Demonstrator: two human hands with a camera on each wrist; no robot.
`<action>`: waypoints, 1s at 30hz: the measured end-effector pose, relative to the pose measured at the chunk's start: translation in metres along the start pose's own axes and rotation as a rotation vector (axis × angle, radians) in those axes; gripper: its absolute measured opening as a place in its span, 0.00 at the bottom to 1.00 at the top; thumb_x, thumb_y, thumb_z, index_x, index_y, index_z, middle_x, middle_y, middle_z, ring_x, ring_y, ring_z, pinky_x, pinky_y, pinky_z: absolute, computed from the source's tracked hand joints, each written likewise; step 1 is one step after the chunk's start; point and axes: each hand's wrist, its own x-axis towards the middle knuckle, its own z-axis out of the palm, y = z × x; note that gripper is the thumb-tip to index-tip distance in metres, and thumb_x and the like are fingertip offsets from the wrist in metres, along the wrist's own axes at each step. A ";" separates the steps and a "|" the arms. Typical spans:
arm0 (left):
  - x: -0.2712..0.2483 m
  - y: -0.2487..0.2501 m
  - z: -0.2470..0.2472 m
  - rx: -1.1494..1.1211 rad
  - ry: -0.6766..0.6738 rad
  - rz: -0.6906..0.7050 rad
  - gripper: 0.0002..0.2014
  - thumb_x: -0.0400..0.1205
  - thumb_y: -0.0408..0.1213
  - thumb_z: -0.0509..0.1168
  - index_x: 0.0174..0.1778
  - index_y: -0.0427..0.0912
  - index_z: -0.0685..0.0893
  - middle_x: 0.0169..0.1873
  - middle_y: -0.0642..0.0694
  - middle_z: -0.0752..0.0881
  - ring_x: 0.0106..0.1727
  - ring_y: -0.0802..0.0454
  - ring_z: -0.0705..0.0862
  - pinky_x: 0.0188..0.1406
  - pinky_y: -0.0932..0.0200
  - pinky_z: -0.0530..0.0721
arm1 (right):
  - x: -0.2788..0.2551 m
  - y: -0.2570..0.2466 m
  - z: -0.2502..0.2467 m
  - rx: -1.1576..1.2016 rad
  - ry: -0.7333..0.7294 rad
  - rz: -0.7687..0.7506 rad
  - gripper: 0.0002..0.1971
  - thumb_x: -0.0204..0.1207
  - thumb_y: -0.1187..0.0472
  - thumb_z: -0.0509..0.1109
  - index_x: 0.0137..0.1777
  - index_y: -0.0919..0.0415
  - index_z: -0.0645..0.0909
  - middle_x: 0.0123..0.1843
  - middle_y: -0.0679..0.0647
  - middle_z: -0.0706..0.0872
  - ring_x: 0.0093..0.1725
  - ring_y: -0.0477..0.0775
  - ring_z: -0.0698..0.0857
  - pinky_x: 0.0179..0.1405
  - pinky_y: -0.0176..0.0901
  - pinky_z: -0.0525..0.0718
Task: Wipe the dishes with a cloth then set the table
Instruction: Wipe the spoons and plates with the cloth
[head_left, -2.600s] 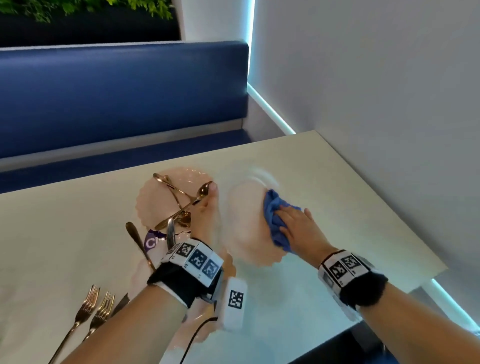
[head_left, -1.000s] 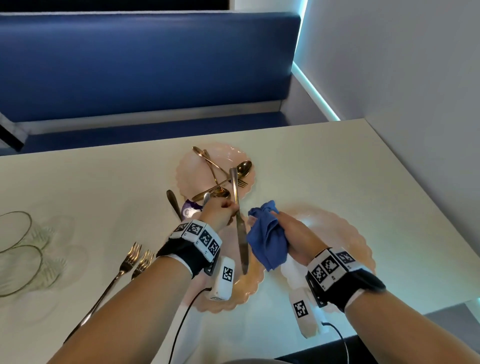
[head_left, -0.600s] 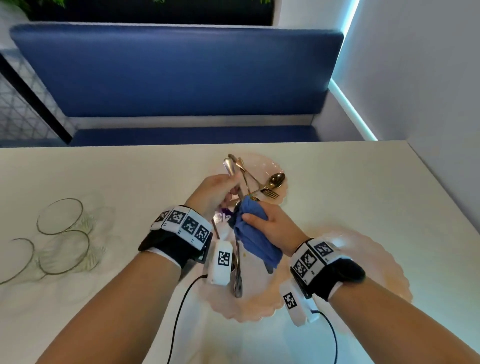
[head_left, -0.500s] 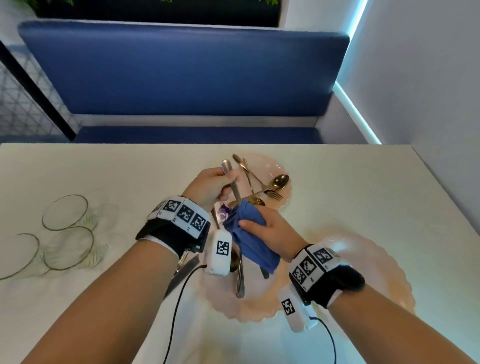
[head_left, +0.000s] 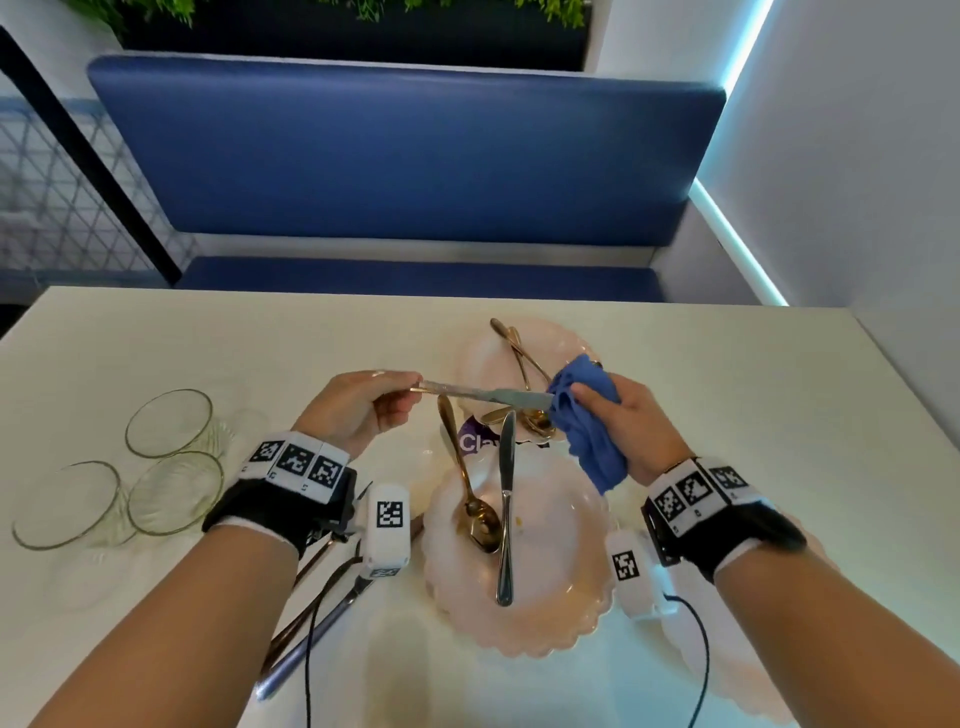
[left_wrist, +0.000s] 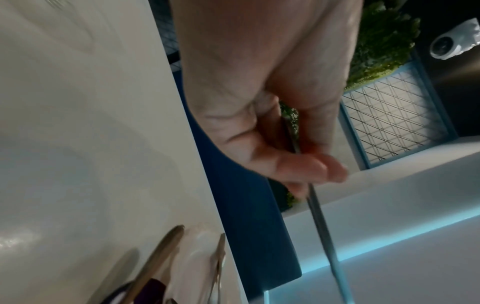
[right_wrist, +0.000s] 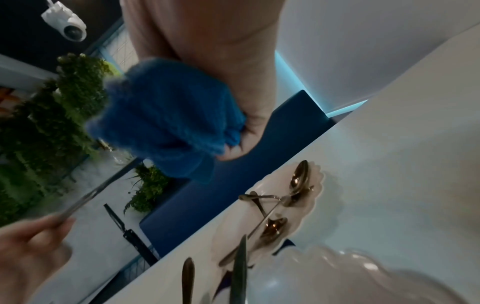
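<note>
- Head view: your near plate (head_left: 550, 613) holds a spoon (head_left: 470, 499) and a knife (head_left: 505, 514) (far plate (head_left: 478, 358) has more cutlery).
- Your left hand (head_left: 358, 408) pinches a second knife (head_left: 483, 393); your right hand (head_left: 631, 423) bunches the blue cloth (head_left: 584, 415) around its tip.

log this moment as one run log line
step: wiping knife | left hand: holds handle | right hand: cloth at blade tip

The head view looks down across the table (head_left: 208, 353); both wrist views sit close, sharing its far edge.
</note>
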 end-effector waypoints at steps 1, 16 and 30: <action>-0.005 -0.001 -0.003 0.086 -0.048 -0.019 0.08 0.79 0.27 0.64 0.36 0.34 0.87 0.24 0.44 0.84 0.20 0.59 0.78 0.18 0.70 0.77 | 0.006 -0.001 0.000 0.013 0.041 -0.020 0.11 0.79 0.57 0.67 0.55 0.63 0.83 0.52 0.65 0.88 0.50 0.64 0.87 0.48 0.56 0.87; -0.049 -0.046 0.028 0.418 -0.178 -0.021 0.13 0.87 0.38 0.52 0.42 0.41 0.79 0.16 0.56 0.65 0.16 0.59 0.59 0.15 0.67 0.59 | 0.012 0.007 0.047 0.383 0.214 0.116 0.25 0.83 0.49 0.59 0.74 0.64 0.67 0.68 0.61 0.78 0.66 0.59 0.80 0.57 0.48 0.84; -0.058 -0.050 0.031 -0.399 -0.209 -0.302 0.15 0.84 0.39 0.49 0.32 0.43 0.73 0.19 0.48 0.73 0.15 0.57 0.66 0.15 0.72 0.58 | -0.025 -0.015 0.120 0.148 -0.282 0.068 0.12 0.80 0.63 0.65 0.62 0.63 0.77 0.51 0.57 0.86 0.48 0.53 0.85 0.49 0.44 0.85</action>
